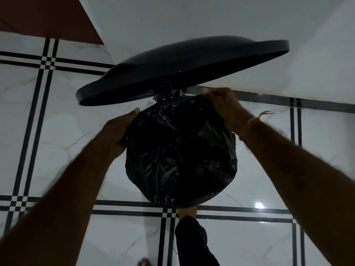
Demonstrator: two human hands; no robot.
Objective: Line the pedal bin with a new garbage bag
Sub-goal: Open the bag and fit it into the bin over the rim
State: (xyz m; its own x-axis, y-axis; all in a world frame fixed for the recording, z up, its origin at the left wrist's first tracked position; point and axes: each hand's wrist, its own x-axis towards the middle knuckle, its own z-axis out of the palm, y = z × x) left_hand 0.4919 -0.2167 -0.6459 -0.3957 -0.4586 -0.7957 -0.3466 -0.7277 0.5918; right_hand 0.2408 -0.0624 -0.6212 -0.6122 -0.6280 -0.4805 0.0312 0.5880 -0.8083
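Note:
I look straight down on a round black pedal bin whose lid (184, 68) is raised on its rear hinge. A crinkled black garbage bag (180, 154) covers the bin's whole mouth and drapes over its rim. My left hand (117, 131) grips the bag's edge on the left side of the rim. At the back right, near the hinge, my right hand (223, 106) pinches the bag's edge, a thread band on its wrist. My foot (188, 213) in a dark trouser leg rests at the bin's front, where the pedal is hidden.
White marble floor tiles (63, 143) with black double lines surround the bin. A white wall (240, 20) runs close behind the lid. A dark red surface (48, 16) fills the top left corner. My other foot's toes (144, 263) show at the bottom edge.

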